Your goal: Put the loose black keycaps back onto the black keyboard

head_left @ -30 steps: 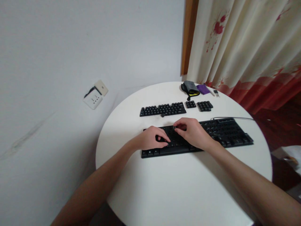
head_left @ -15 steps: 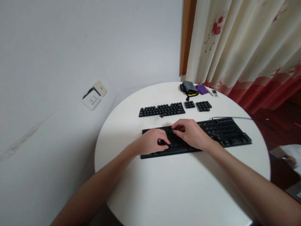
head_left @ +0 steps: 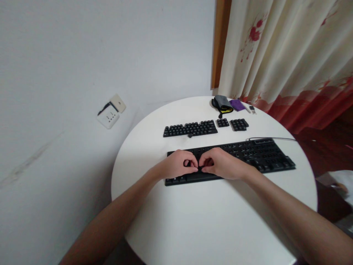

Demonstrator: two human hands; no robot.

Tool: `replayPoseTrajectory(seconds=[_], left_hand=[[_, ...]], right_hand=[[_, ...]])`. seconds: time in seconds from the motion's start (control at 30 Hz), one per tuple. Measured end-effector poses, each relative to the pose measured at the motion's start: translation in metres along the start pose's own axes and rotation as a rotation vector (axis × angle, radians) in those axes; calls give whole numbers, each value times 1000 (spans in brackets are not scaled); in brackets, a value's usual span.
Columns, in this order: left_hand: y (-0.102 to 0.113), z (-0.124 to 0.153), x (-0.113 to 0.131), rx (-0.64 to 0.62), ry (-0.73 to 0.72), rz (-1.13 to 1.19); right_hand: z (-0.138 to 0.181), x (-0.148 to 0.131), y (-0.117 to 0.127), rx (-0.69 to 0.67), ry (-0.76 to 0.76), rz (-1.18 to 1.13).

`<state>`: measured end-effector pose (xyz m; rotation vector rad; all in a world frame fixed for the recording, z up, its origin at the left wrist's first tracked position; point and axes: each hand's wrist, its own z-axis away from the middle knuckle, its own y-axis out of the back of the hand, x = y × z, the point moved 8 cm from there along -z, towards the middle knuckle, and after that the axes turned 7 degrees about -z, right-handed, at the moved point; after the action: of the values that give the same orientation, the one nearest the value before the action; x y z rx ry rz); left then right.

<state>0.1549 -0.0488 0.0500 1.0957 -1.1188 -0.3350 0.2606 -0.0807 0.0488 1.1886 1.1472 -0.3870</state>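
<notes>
Both of the person's bare hands rest on a black full-size computer keyboard (head_left: 256,154) lying across the middle of a round white table (head_left: 209,221). The left hand (head_left: 178,165) and right hand (head_left: 223,165) are curled narrow. Their fingertips (head_left: 196,168) meet over the left-centre of the key field, and their knuckles are raised. The left thumb and forefinger close into a small loop over the keys. Whether either hand pinches a keycap cannot be told, as the fingers hide the spot. The right half of the keyboard lies bare, and a thin dark cable (head_left: 278,138) runs off from its far edge toward the table's right rim.

Beyond the keyboard and well apart from it, loose black keycaps are laid out in keyboard order. There is a long main block of keycaps (head_left: 190,129), a small square cluster of keycaps (head_left: 223,122) and a number-pad group of keycaps (head_left: 239,124). One single black keycap (head_left: 190,135) sits just in front of the long block.

At the far edge of the table a grey fabric pouch with a yellow lining (head_left: 223,103) lies open-mouthed, and its contents cannot be made out. Just beside it are a purple flat item (head_left: 237,105) and a small pale tool (head_left: 252,109).

A white wall socket (head_left: 110,113) sits low on the grey wall to the left. A cream curtain with red flowers (head_left: 289,55) hangs to the right, beside a wooden frame (head_left: 220,44).
</notes>
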Motion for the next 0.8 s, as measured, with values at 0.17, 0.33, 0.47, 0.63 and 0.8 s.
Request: replayPoseTrajectory(seconds=[0.17,0.33,0.47,0.63,0.8], left_hand=[[0,-1,1,-27,15,7],[-1,-1,-1,-32,29,17],[-2,-1,0,-41,26,4],[-2,0,-2,-34,32,7],[-2,0,-5,-12,46,14]], right_hand=[[-1,0,-3,-1,-6,57],[0,-3,-6,5,24,148],[0,-8,-7,-3,61,209],[2,-15,-4,-38,84,241],[5,-15,0,-66,67,280]])
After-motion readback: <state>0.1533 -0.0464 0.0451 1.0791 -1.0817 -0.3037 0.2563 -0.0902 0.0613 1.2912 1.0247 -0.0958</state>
